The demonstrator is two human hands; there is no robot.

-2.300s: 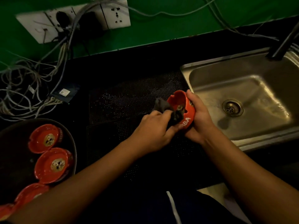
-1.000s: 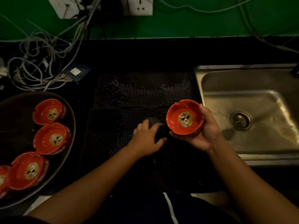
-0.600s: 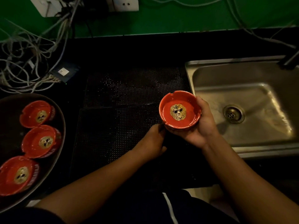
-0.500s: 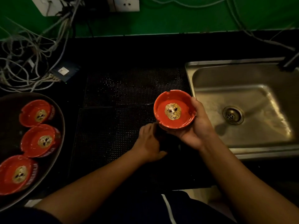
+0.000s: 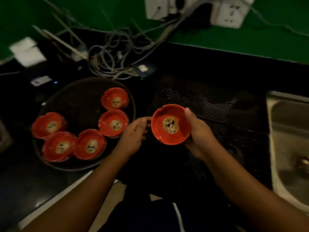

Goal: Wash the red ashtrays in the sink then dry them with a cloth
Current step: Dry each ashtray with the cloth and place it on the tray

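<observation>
**One red ashtray held up over the black mat**

The red ashtray [image 5: 170, 126] sits in the right hand [image 5: 200, 138], open side up. It has a gold lion face with dark glasses inside. The thumb is hooked over the rim and the fingers curl under it, so the hand holds it tight. It is above the black mat [image 5: 217, 106], between the tray and the sink.

The left hand [image 5: 133, 136] is just beside the ashtray's left edge. Its fingers are loose and a little bent, with nothing in them. I cannot tell if the fingertips touch the rim.

To the left, five more red ashtrays [image 5: 115, 125] sit open side up in a dark round tray [image 5: 80, 91], close together. The metal sink [image 5: 287, 131] is at the right edge. Behind the tray lie tangled wires [image 5: 113, 59], running up to white plug sockets [image 5: 230, 12] on the green wall [image 5: 50, 12].
</observation>
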